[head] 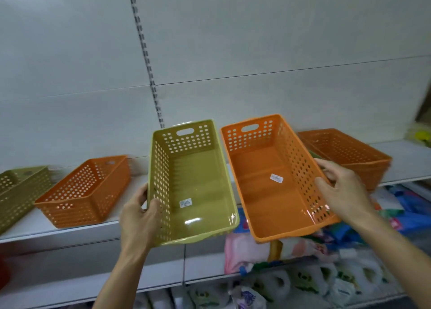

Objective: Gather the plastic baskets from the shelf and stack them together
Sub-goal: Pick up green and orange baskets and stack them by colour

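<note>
The left hand (140, 212) grips the green basket (191, 183) and the right hand (342, 190) grips the orange basket (275, 178), side by side (long sides almost touching) above the shelf (70, 229).

You stand in a shop aisle, facing retail shelving. The white back panel (256, 40) carries a slotted metal upright (149, 75) of the kind that takes adjustable shelf brackets. On the white shelf (70, 229) identical perforated plastic baskets sit spaced out as stock, and the green basket (193, 187) and orange basket (275, 176) each bear a small price sticker (185, 202) inside. Below, the lower shelf holds packaged goods in printed plastic wrap (291, 280), crowded together.
</note>
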`<action>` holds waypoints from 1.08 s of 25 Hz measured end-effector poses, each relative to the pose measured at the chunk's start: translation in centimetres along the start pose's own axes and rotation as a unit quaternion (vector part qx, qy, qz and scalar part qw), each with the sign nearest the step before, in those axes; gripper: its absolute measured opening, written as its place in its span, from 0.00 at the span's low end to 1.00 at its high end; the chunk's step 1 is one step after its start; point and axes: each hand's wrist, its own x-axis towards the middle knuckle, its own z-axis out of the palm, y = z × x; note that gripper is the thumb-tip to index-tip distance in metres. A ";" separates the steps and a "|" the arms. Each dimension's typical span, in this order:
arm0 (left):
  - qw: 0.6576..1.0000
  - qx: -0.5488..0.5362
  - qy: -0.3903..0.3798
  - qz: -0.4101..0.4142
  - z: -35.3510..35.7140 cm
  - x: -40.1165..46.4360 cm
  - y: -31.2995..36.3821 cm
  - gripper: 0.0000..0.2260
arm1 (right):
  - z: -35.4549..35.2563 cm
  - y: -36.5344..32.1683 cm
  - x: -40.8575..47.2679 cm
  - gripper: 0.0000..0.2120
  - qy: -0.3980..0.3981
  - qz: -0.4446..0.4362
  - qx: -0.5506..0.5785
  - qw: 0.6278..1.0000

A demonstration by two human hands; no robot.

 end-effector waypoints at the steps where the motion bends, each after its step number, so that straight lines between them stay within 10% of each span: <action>1: 1.000 -0.005 0.002 0.003 1.1 -1.3 1.2 0.19 | -1.9 0.9 0.1 0.20 0.003 -0.010 0.006 1.000; 13: 0.996 -0.084 0.001 0.020 14.7 -5.2 12.7 0.19 | -18.0 12.0 8.2 0.26 0.075 -0.002 0.023 0.997; 27: 0.993 -0.100 0.044 0.034 27.6 4.1 15.7 0.18 | -12.5 19.5 25.3 0.17 0.118 0.038 0.007 0.992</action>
